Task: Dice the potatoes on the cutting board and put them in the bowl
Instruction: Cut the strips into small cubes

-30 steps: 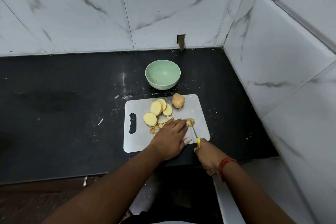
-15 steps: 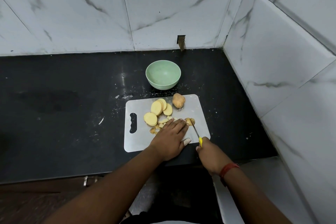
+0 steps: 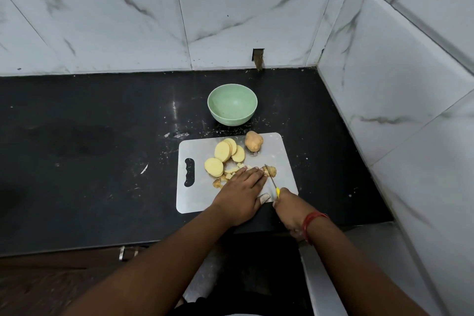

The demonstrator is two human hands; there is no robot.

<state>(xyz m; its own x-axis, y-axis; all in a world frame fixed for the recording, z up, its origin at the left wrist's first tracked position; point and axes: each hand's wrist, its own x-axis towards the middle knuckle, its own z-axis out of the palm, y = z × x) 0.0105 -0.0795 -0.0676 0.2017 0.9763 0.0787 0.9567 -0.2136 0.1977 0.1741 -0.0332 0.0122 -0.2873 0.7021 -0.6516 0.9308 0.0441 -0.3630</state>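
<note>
A grey cutting board (image 3: 282,151) lies on the black counter. On it are round potato slices (image 3: 222,151), small cut pieces (image 3: 232,170) and a whole potato (image 3: 253,140). My left hand (image 3: 242,191) lies flat with straight fingers over the cut pieces. My right hand (image 3: 288,204) grips a yellow-handled knife (image 3: 271,178), its blade against a potato end piece (image 3: 272,171) beside my left fingertips. A pale green bowl (image 3: 232,104), with nothing in it, stands just beyond the board.
Marble-tiled walls (image 3: 384,72) close the counter at the back and right. The black counter (image 3: 89,149) stretches wide to the left of the board. A small white scrap (image 3: 144,168) lies left of the board.
The right hand with the knife has shifted slightly toward the board; the blade has moved a little along the potato piece. The left hand has stayed in place.
</note>
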